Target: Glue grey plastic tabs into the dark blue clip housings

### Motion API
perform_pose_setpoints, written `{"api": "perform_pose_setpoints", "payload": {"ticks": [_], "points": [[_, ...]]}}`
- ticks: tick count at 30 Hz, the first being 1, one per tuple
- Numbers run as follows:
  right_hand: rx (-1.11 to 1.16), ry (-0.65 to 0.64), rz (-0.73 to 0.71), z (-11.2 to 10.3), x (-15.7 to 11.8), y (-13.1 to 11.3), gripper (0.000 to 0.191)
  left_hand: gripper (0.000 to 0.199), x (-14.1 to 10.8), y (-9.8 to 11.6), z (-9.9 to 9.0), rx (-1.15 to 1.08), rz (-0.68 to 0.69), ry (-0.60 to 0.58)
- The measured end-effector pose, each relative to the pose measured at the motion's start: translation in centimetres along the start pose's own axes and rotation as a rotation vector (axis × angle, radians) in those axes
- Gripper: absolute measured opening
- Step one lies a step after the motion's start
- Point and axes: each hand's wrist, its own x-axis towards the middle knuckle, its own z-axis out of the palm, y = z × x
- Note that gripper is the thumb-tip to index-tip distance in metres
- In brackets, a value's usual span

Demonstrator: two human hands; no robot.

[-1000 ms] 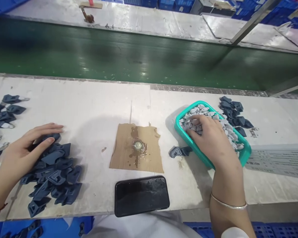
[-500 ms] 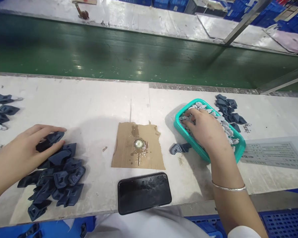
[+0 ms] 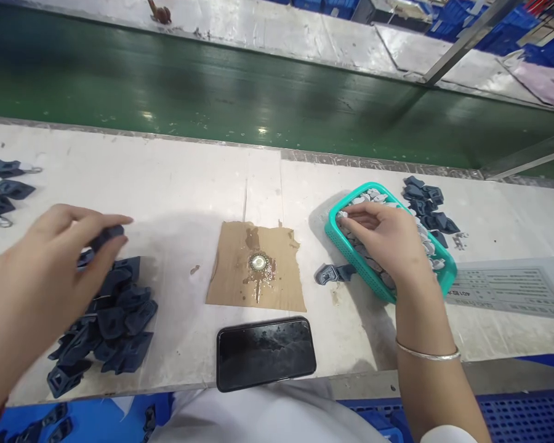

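Note:
My left hand is closed on a dark blue plastic part, held between thumb and fingers above a heap of similar dark blue parts. My right hand reaches into a green plastic basket filled with small light grey pieces. Its thumb and index finger pinch one small grey piece at the basket's left end. Between the hands lies a square of brown cardboard, with a small round shiny disc and wet spots on it.
A black phone lies near the table's front edge. More dark blue parts stand at the far left and behind the basket. One part sits left of the basket. A printed sheet lies right. A green conveyor belt runs behind.
My left hand has lifted a dark blue part off the heap. My right hand has drawn its fingers together on a grey piece and risen slightly in the basket. The view has shifted a little.

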Motion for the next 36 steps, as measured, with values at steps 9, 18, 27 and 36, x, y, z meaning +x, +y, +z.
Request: {"api": "perform_pose_setpoints", "payload": {"ticks": [9,18,27,36], "points": [[0.376,-0.119,-0.097,-0.5,-2.2,-2.8,0.016,0.037,-6.1,9.9,4.9,-0.255,0.361,0.064],[0.558,-0.401,-0.219,4.2,-4.0,-5.1,0.016,0.055,-7.5,10.8,5.5,-0.031,0.480,0.081],[0.294,-0.448,-0.559,7.3,-5.1,-4.8,0.016,0.028,-8.2,10.6,5.3,-0.758,0.057,0.017],[0.109,-0.418,-0.774,8.3,-5.5,-4.3,0.018,0.017,-6.9,11.7,6.2,-1.399,-0.376,-0.006]]}}
